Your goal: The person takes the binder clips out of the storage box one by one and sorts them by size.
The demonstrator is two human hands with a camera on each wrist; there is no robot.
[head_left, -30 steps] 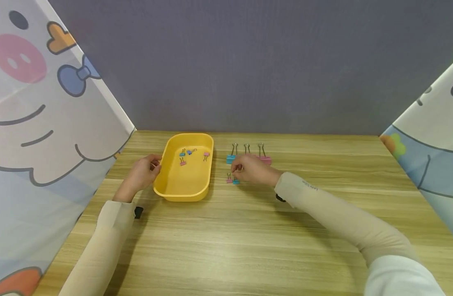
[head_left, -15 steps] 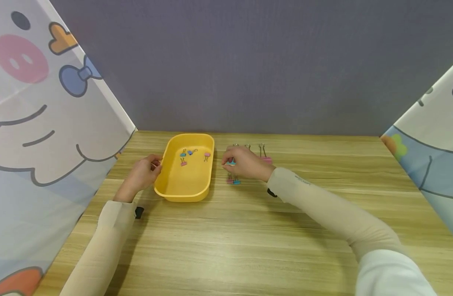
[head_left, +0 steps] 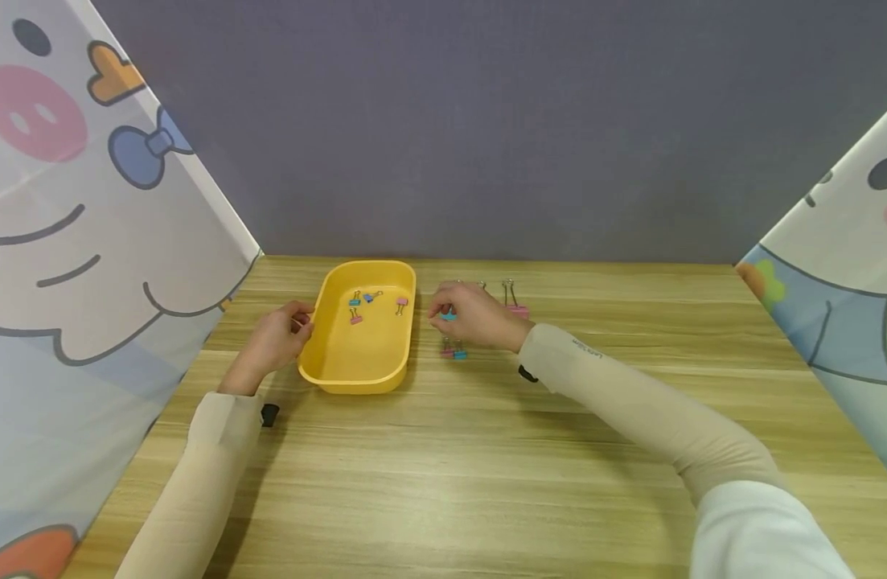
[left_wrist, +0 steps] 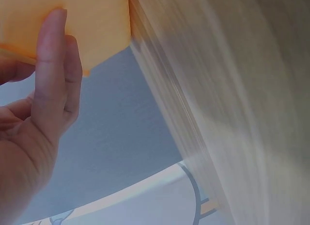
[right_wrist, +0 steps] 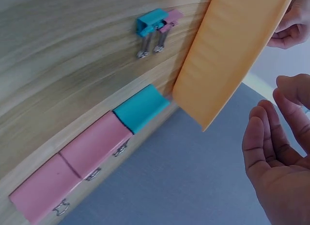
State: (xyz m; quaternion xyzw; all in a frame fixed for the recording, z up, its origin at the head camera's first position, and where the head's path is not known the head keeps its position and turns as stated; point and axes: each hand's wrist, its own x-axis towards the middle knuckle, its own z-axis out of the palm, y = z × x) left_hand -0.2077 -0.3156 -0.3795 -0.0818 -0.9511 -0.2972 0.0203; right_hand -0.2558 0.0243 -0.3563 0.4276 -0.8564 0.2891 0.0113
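At the left rim of a yellow tray (head_left: 363, 386), my left hand (head_left: 275, 338) pinches the edge; the left wrist view shows the thumb over the rim and fingers against the outer wall. My right hand (head_left: 479, 315) hovers above the large binder clips, fingers loosely bent, with nothing visible between them in the right wrist view. Beneath it stand a large teal binder clip (right_wrist: 140, 108) and two large pink binder clips (right_wrist: 97, 140) in a row, partly hidden in the head view. A small teal binder clip (right_wrist: 151, 21) and a small pink binder clip (right_wrist: 172, 17) sit together nearby.
Inside the tray lie several small binder clips, among them a pink clip (head_left: 356, 320) and a teal clip (head_left: 355, 302). A grey partition (head_left: 443, 161) rises behind the wooden table (head_left: 443, 482). Cartoon-printed panels (head_left: 125, 241) flank both sides.
My right hand has moved left toward the tray, from near the small clip pair to over the large teal clip, then stayed nearly still. The left hand keeps its place on the rim.
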